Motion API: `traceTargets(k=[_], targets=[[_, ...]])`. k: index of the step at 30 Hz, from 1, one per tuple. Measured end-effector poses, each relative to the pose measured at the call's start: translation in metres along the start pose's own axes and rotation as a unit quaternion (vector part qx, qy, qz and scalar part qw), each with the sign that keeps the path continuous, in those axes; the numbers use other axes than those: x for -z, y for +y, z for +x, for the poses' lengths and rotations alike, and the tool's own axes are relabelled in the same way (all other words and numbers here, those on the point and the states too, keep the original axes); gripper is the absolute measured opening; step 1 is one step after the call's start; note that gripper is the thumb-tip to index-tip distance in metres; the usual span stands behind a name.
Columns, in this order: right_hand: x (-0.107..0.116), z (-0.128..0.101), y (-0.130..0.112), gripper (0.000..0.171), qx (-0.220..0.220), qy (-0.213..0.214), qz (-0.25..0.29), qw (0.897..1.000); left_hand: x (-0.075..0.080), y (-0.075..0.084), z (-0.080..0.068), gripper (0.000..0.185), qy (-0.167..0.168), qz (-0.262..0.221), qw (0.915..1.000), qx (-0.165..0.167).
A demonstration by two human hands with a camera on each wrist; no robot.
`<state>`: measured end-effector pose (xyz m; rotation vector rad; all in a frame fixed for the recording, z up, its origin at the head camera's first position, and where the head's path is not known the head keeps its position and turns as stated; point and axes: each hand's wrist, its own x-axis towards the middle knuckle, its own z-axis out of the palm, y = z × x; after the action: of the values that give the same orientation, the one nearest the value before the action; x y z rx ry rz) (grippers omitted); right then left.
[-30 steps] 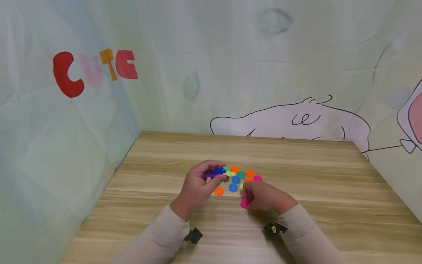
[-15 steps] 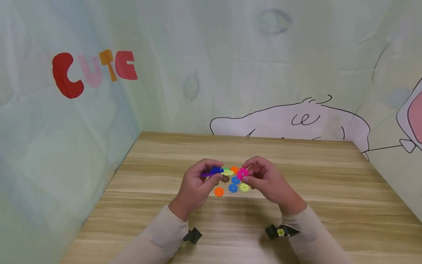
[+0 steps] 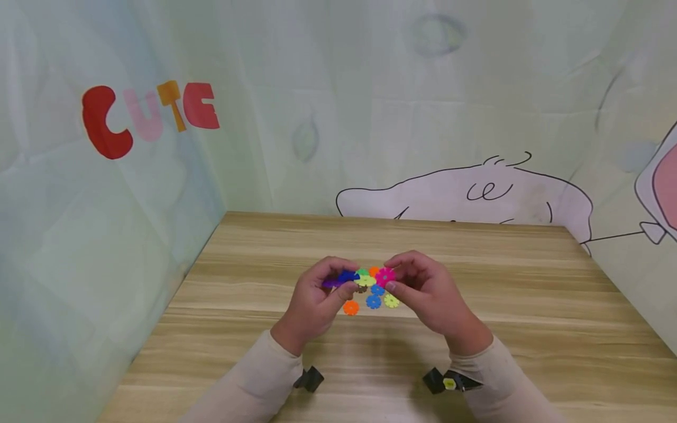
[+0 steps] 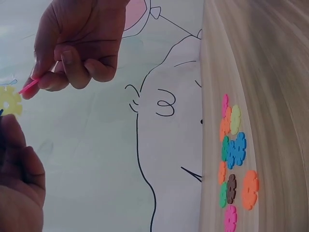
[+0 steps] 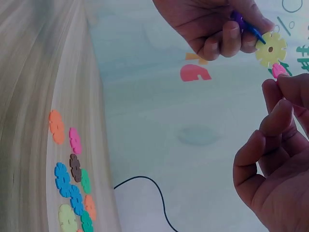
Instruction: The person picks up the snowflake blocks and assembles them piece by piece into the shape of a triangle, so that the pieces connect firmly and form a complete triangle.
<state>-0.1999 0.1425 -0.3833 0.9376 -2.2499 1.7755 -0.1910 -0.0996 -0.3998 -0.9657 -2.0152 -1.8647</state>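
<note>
In the head view my left hand [image 3: 315,296] grips a short chain of notched plastic snowflake discs above the table. A purple disc [image 3: 331,284], a blue disc [image 3: 347,277] and a yellow disc [image 3: 365,281] make up the chain. My right hand [image 3: 433,296] pinches a pink disc [image 3: 385,277] between thumb and fingers. The right wrist view has the pink disc [image 5: 278,70] at the rim of the yellow disc [image 5: 278,44]; whether their slots are joined, I cannot tell. Edge-on in the left wrist view, the pink disc [image 4: 29,86] points toward the yellow one.
Loose discs lie on the wood-grain table [image 3: 254,352] beneath the hands, among them an orange disc [image 3: 351,308], a blue disc [image 3: 373,302] and a pale yellow disc [image 3: 392,301]. A printed cloth backdrop [image 3: 285,164] stands behind the table and at its left.
My right hand has picked the pink disc off the table, raised it and brought it left to the yellow disc. My left hand stays nearly in place with the chain.
</note>
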Motion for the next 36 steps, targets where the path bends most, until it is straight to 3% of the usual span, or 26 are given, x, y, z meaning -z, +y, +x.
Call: traceTargets(k=[15,19,23,27,36], targets=[[-0.003,-0.002,-0.003,0.023,0.018,0.009,0.01,1.0,-0.001,0.002,0.0,0.021,-0.012,0.004,0.9999,-0.007],[-0.006,-0.002,-0.004,0.022,0.026,0.015,0.002,1.0,-0.002,0.003,0.0,0.029,-0.019,0.023,0.9995,0.014],[-0.008,-0.003,-0.005,0.022,0.034,0.025,-0.016,0.999,-0.003,0.006,0.001,0.038,-0.013,0.049,0.9963,0.069],[-0.01,-0.003,-0.006,0.021,0.036,0.034,-0.038,0.998,-0.003,0.009,0.002,0.035,-0.006,0.048,0.9919,0.117],[-0.013,-0.005,-0.007,0.023,0.057,0.052,-0.05,0.996,-0.004,0.009,0.002,0.028,0.001,0.02,0.994,0.107]])
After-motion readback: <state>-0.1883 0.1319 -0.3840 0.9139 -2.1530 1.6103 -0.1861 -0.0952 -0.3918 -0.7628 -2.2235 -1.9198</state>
